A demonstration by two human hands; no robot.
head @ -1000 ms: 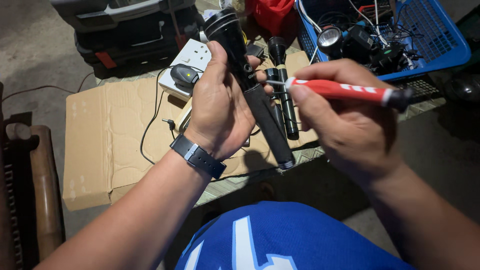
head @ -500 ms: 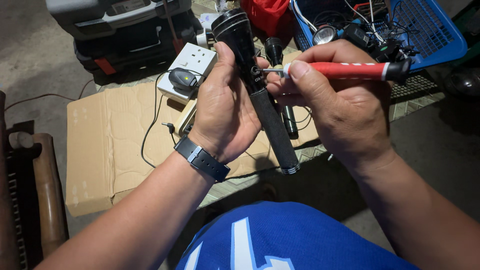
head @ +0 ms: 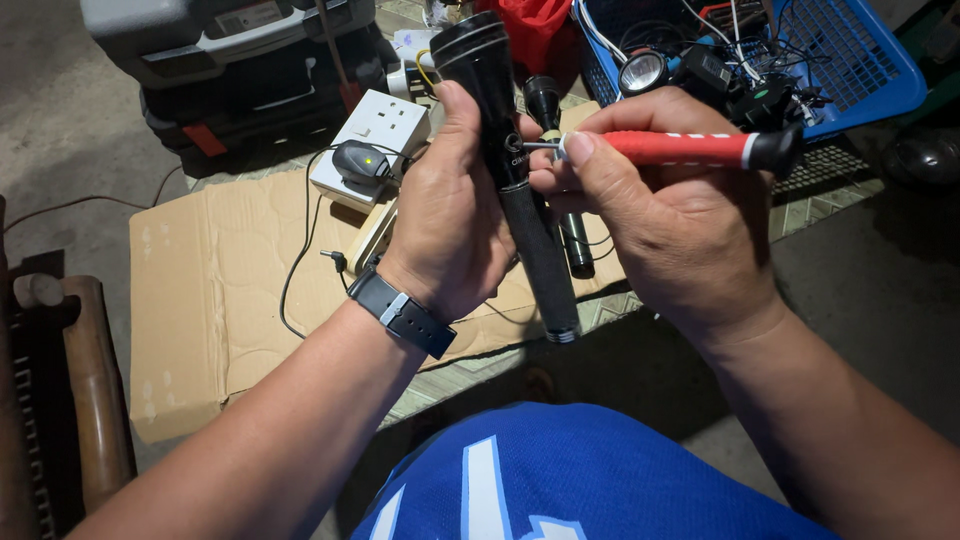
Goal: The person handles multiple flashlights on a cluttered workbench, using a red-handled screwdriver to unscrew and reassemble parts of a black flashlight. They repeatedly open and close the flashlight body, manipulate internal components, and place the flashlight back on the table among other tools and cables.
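My left hand (head: 450, 215) grips a long black flashlight (head: 505, 150) around its middle, head pointing up and away, tail cap down near my lap. My right hand (head: 665, 220) holds a red-handled screwdriver (head: 690, 148) with a black end cap. Its metal tip touches the flashlight's body near the switch area. A black watch sits on my left wrist (head: 403, 313). A second, smaller black flashlight (head: 560, 180) lies on the cardboard behind my hands, partly hidden by them.
A flattened cardboard sheet (head: 210, 300) covers the ground. On it stand a white socket box (head: 375, 140) with a plugged black adapter and a trailing cable. A blue plastic basket (head: 850, 70) of wires and lamp parts sits at the upper right, a grey-black tool case (head: 230, 60) at the upper left.
The flashlight has tipped more upright and drawn closer to the camera. The screwdriver has levelled out and its tip now rests on the flashlight body.
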